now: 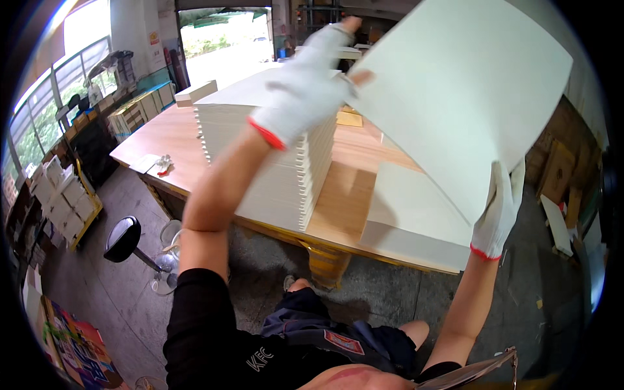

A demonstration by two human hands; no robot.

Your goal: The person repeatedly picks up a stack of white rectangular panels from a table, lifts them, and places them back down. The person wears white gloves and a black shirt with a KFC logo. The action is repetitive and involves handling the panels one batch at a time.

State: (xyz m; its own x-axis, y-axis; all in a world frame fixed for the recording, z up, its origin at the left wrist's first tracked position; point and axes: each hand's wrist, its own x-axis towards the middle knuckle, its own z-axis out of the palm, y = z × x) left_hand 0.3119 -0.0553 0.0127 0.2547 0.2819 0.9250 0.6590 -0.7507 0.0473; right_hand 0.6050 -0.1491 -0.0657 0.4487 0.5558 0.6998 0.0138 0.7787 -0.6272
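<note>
A large white sheet of paper or thin board [461, 97] is lifted and tilted over the right side of the table. My right hand [499, 208], in a white glove with a red cuff, is closed on its lower near corner. My left hand [302, 84], gloved alike, is raised by the sheet's left edge, motion-blurred. Its fingers are spread, with bare tips, and whether it touches the sheet is unclear. Beneath the sheet lies a low white stack [416, 208]. Below my left hand stands a tall white stack [260, 188] with notched-looking corners.
The wood-topped table [341, 201] carries both stacks, a small block of white sheets [196, 93] and a crumpled glove [164, 164]. A black stool [123, 237] stands on the floor at left. Beyond it is a loaded yellow-edged cart [84, 218]. Panels [556, 224] lean at right.
</note>
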